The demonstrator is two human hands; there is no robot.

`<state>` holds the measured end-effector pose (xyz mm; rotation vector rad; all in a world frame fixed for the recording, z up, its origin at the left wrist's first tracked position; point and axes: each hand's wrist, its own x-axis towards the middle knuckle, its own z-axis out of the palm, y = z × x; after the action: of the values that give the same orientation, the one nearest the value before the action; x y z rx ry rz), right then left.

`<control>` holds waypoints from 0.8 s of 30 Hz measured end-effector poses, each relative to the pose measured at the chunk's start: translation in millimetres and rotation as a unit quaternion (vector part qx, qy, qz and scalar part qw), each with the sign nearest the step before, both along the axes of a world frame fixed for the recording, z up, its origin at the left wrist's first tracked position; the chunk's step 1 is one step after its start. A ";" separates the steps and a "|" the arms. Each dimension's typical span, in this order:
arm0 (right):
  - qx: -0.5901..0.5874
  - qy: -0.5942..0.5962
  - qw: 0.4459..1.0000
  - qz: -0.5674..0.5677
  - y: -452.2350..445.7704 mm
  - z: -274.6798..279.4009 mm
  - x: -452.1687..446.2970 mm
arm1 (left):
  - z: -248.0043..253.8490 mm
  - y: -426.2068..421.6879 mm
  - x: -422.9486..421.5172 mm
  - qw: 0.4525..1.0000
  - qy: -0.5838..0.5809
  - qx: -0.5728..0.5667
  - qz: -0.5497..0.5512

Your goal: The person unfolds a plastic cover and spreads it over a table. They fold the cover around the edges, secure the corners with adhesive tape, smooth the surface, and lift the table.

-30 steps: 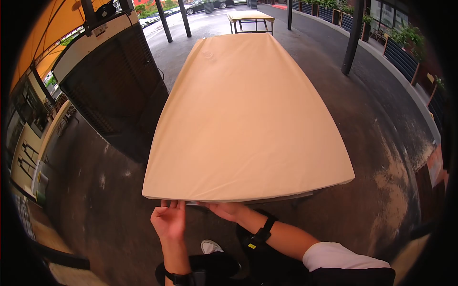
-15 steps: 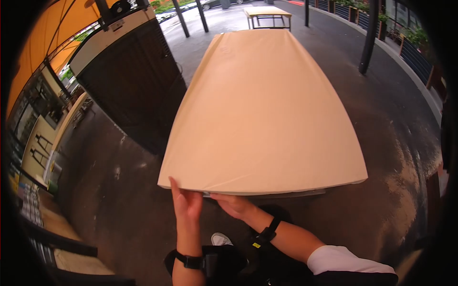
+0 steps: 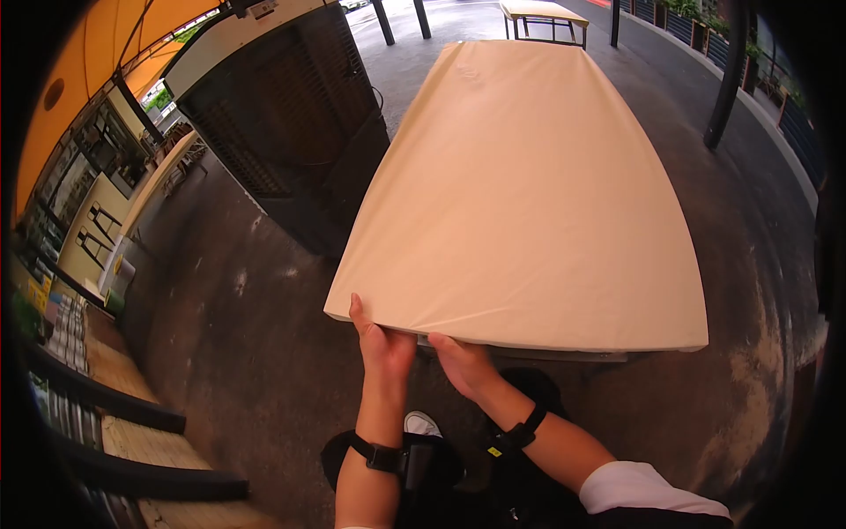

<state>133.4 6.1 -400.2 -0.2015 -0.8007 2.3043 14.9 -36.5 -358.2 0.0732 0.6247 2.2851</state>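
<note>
A long table (image 3: 529, 194) covered with a tan, slightly creased sheet stretches away in front of me. At its near edge, left of the middle, my left hand (image 3: 384, 346) has its thumb up on the top of the sheet and its other fingers tucked under the edge, gripping it. Close beside it, my right hand (image 3: 462, 361) reaches to the underside of the same edge, thumb near the rim, its fingers hidden beneath. A thin grey strip shows below the sheet's edge to the right of my hands.
A large dark slatted unit (image 3: 291, 123) stands left of the table. Beyond the far end is another tan-topped table (image 3: 545, 11). Dark posts (image 3: 728, 79) and planters stand at the right. Wooden boards with black bars (image 3: 132, 472) lie at lower left.
The view has swung left, so the table sits further right. My left thumb has come up from below the edge onto the sheet. My right thumb now shows at the rim.
</note>
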 end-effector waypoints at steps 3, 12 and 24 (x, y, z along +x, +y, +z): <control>-0.070 0.073 0.995 -0.017 1.8 14.1 15.3 | 5.8 0.5 2.9 1.000 -0.016 0.018 0.007; -0.023 0.041 0.998 -0.041 3.4 12.0 20.3 | 3.8 -0.4 10.3 0.999 0.025 0.013 -0.033; -0.052 0.100 0.991 -0.073 20.7 14.2 93.4 | 12.3 7.2 23.4 0.998 -0.035 0.043 -0.024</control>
<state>226.8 26.8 -385.9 -0.0711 -0.5483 2.1884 38.2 -29.3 -345.9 0.0488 0.4847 2.2576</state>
